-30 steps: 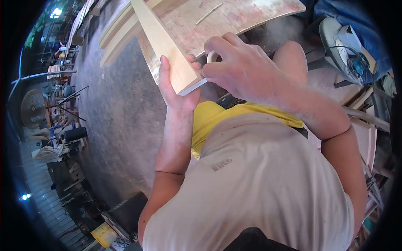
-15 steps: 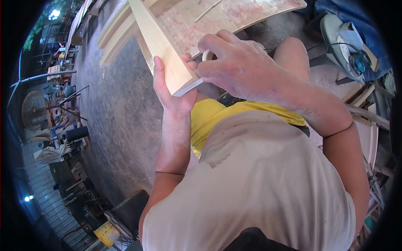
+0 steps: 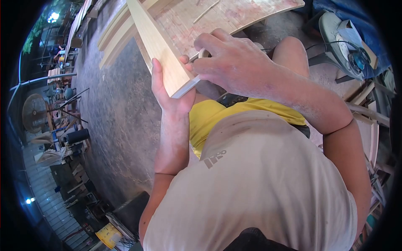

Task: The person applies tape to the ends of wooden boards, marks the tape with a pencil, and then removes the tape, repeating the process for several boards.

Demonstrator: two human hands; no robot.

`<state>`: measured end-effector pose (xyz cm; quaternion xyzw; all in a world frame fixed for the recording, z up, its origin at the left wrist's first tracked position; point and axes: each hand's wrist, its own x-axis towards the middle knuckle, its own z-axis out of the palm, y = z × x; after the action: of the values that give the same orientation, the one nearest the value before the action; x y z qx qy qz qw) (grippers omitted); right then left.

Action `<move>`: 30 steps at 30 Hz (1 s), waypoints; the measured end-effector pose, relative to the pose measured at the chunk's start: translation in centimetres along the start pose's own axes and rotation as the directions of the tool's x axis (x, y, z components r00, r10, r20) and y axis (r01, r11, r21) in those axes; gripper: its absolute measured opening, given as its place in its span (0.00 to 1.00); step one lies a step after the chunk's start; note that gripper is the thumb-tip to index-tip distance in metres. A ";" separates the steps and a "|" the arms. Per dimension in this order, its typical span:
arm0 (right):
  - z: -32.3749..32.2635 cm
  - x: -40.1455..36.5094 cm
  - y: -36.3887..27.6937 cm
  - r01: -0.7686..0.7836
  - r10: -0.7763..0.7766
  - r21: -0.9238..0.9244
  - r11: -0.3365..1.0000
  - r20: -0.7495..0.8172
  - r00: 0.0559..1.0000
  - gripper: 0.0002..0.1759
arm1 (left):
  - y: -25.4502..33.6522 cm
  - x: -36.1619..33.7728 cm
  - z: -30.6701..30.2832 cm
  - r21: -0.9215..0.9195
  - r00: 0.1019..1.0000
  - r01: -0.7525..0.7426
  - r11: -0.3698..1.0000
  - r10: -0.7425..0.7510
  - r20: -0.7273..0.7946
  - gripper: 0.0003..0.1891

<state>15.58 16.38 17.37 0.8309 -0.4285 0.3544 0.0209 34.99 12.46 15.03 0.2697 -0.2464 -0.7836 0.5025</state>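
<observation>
My left hand (image 3: 172,94) grips the near end of a long pale wooden board (image 3: 161,50), thumb on one side and fingertips showing past the other edge. A flat whitish strip (image 3: 185,88) lies along the board's end face and reaches toward my right hand (image 3: 236,62). That hand is closed, with bent fingers around a pale curled band (image 3: 203,54) that looks like a ring or a roll. Whether the band and the strip are one piece is hidden behind the fingers. Dust coats both hands.
Beyond the board is a worn wooden tabletop (image 3: 247,12) with a thin stick (image 3: 206,11) on it. More curved wooden pieces (image 3: 119,42) lie at its left. A power sander (image 3: 358,60) rests on a pale chair (image 3: 335,39) at right. A fan (image 3: 34,113) stands far left.
My right hand has shifted slightly left along the board's end, and more of the whitish strip shows. My left hand keeps its hold on the board, which has moved very little.
</observation>
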 end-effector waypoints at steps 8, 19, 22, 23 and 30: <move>0.8 0.1 0.5 -0.013 0.012 0.025 1.000 0.044 0.999 0.15 | -0.2 -0.1 -0.9 0.046 0.997 0.052 0.998 -0.049 -0.063 0.30; 5.6 0.0 0.5 0.082 -0.104 0.195 0.977 0.104 0.989 0.14 | 0.0 -2.1 -4.5 0.083 0.989 0.143 0.986 -0.139 -0.049 0.29; 8.0 -0.6 0.3 0.119 -0.142 0.217 0.969 0.096 0.985 0.16 | -0.4 -2.8 -5.7 0.121 0.985 0.143 0.982 -0.128 -0.118 0.29; 8.6 -0.7 0.3 0.129 -0.160 0.248 0.960 0.109 0.981 0.17 | -0.5 -3.0 -6.0 0.155 0.979 0.140 0.978 -0.113 -0.169 0.28; 12.7 -0.4 2.5 0.235 -0.313 0.379 0.895 0.160 0.936 0.20 | -0.7 -3.8 -10.6 0.244 0.963 0.249 0.937 -0.214 -0.161 0.28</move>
<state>20.90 10.76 6.97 0.9068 -0.2354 0.3262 -0.1259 42.99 14.98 7.44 0.4123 -0.2806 -0.7782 0.3817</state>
